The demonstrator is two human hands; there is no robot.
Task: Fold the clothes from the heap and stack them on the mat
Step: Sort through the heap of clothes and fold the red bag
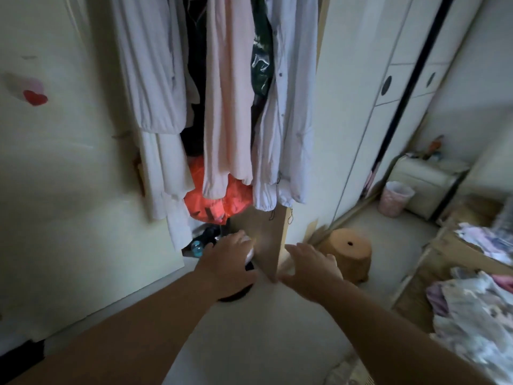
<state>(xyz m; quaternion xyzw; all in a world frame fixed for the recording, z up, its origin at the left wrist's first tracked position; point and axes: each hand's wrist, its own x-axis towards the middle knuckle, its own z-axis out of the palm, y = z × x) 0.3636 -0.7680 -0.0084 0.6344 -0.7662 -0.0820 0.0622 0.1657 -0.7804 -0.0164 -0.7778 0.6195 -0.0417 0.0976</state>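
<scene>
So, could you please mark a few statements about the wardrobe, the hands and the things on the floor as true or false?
1. A bright orange fabric bundle sits below the hanging pale clothes in the wardrobe. True.
2. The right hand grips a hanger. False: its fingers are spread and hold nothing.
3. A red heart sticker is on the cream door at the left. True.
4. The brown round stool stands left of the left hand. False: it stands to the right of both hands.
5. The pink wastebasket lies tipped over. False: it stands upright.
</scene>
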